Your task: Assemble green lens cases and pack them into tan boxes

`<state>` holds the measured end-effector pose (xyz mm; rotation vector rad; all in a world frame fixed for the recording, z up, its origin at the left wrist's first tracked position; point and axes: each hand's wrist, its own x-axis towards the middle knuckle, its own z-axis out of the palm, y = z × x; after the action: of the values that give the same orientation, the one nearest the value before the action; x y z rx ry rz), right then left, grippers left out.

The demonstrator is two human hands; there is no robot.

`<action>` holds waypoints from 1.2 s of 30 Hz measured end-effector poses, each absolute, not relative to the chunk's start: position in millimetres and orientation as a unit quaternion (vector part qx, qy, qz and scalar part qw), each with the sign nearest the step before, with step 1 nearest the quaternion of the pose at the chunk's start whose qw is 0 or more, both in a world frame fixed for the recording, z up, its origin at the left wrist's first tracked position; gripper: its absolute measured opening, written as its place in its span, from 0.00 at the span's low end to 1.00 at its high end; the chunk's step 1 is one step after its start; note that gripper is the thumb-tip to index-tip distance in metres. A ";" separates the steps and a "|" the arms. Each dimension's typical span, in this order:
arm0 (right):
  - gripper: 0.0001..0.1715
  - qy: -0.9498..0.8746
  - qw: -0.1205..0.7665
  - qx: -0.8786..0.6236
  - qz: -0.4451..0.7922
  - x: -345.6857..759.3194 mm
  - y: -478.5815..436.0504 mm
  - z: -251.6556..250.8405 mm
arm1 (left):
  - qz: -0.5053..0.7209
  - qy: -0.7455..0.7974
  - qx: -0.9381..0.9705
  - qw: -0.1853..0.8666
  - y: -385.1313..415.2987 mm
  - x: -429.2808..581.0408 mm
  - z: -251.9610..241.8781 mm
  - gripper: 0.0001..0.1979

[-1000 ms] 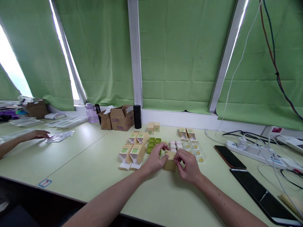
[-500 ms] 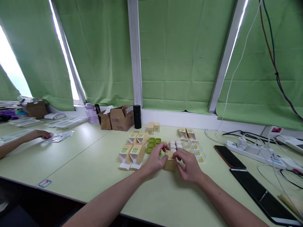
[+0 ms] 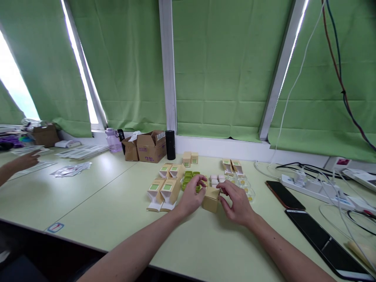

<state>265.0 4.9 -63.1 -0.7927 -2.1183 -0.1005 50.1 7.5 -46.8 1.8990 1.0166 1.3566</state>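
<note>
A small tan cardboard box (image 3: 210, 199) stands on the pale green table (image 3: 117, 207) between my hands. My left hand (image 3: 191, 195) is curled against its left side, thumb and fingers bent over its top edge. My right hand (image 3: 237, 201) grips its right side with bent fingers. Just behind the box lie green caps (image 3: 188, 178), small white pieces (image 3: 216, 179) and clear jars with yellow contents (image 3: 246, 187). To the left of my left hand lie several open tan cartons with green labels (image 3: 164, 184).
Two more cartons (image 3: 232, 166) and two closed small boxes (image 3: 190, 158) sit farther back. Brown boxes (image 3: 149, 147), a black cylinder (image 3: 170, 145) and a bottle (image 3: 111, 140) stand by the window. Phones (image 3: 284, 194), a power strip (image 3: 311, 188) and cables fill the right. Another person's hand (image 3: 25, 160) is at far left.
My hands have turned the tan box slightly and my fingers have shifted on it. The other person's hand at far left has pulled back from the white packets.
</note>
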 end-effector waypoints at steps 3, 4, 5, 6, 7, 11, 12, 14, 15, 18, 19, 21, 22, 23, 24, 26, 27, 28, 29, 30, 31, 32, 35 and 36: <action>0.20 -0.869 0.395 -0.294 -0.049 263.1 1.4 -62.1 | 0.499 0.371 0.708 0.335 5.3 51.4 -45.6 0.12; 0.21 -0.871 0.391 -0.293 -0.052 262.7 1.2 -62.2 | 0.497 0.370 0.709 0.339 5.1 51.6 -45.5 0.12; 0.21 -0.871 0.391 -0.293 -0.055 262.7 1.4 -62.4 | 0.496 0.369 0.710 0.337 5.1 51.7 -45.3 0.12; 0.21 -0.869 0.394 -0.294 -0.057 262.9 2.0 -62.9 | 0.497 0.370 0.711 0.331 5.4 51.7 -45.2 0.12; 0.22 -0.867 0.397 -0.296 -0.057 263.4 3.0 -63.6 | 0.498 0.372 0.713 0.325 5.8 51.5 -45.1 0.12; 0.22 -0.849 0.402 -0.336 -0.064 265.3 8.1 -67.4 | 0.503 0.385 0.711 0.305 7.2 50.9 -44.9 0.10; 0.22 -0.843 0.400 -0.353 -0.065 265.1 9.2 -68.3 | 0.503 0.387 0.710 0.304 7.3 50.9 -45.0 0.09; 0.21 -0.831 0.390 -0.392 -0.067 263.5 10.9 -69.4 | 0.507 0.386 0.706 0.310 7.4 51.1 -45.4 0.09; 0.21 -0.823 0.382 -0.416 -0.066 262.3 11.4 -69.4 | 0.511 0.386 0.702 0.313 7.6 51.2 -45.7 0.09; 0.19 -0.790 0.340 -0.507 -0.050 258.6 11.7 -66.9 | 0.524 0.395 0.689 0.308 9.4 50.7 -46.7 0.10; 0.18 -0.780 0.320 -0.536 -0.039 257.7 11.6 -65.5 | 0.528 0.401 0.687 0.299 10.4 50.4 -47.1 0.10; 0.17 -0.766 0.275 -0.581 -0.018 256.6 11.0 -62.7 | 0.531 0.414 0.686 0.278 12.6 49.7 -47.9 0.11; 0.17 -0.762 0.254 -0.596 -0.010 256.3 10.6 -61.4 | 0.530 0.420 0.687 0.267 13.6 49.4 -48.4 0.12; 0.16 -0.758 0.235 -0.609 -0.004 256.1 10.1 -60.3 | 0.528 0.425 0.689 0.257 14.4 49.3 -49.0 0.12; 0.16 -0.756 0.218 -0.618 -0.001 255.8 9.6 -59.4 | 0.524 0.429 0.694 0.245 14.8 49.2 -49.4 0.13; 0.14 -0.757 0.191 -0.624 0.004 254.9 8.4 -57.7 | 0.513 0.432 0.709 0.220 14.3 49.4 -49.8 0.13; 0.13 -0.760 0.182 -0.624 0.006 254.2 7.6 -56.8 | 0.506 0.432 0.717 0.208 13.3 49.5 -49.5 0.13; 0.12 -0.764 0.175 -0.621 0.007 253.4 6.7 -55.7 | 0.499 0.432 0.725 0.197 11.9 49.5 -48.8 0.13; 0.11 -0.768 0.171 -0.618 0.009 252.4 5.7 -54.5 | 0.489 0.434 0.733 0.187 10.0 49.4 -47.7 0.14; 0.10 -0.771 0.168 -0.615 0.011 251.5 4.6 -53.2 | 0.477 0.437 0.742 0.177 7.9 49.1 -46.0 0.15; 0.10 -0.772 0.165 -0.614 0.013 250.5 3.5 -51.9 | 0.463 0.440 0.751 0.168 5.6 48.8 -44.0 0.16; 0.10 -0.773 0.159 -0.614 0.015 249.7 2.4 -50.8 | 0.446 0.442 0.762 0.160 3.3 48.5 -41.6 0.18; 0.13 -0.777 0.122 -0.617 0.018 248.0 -0.5 -49.3 | 0.381 0.433 0.803 0.150 -2.4 48.0 -34.0 0.23; 0.13 -0.779 0.108 -0.617 0.018 247.7 -1.2 -49.6 | 0.357 0.428 0.817 0.148 -3.6 48.3 -31.6 0.24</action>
<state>247.7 -1.2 -49.6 -1.8147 -2.2930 0.0538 48.3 -3.6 -31.6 2.3496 1.2306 1.0269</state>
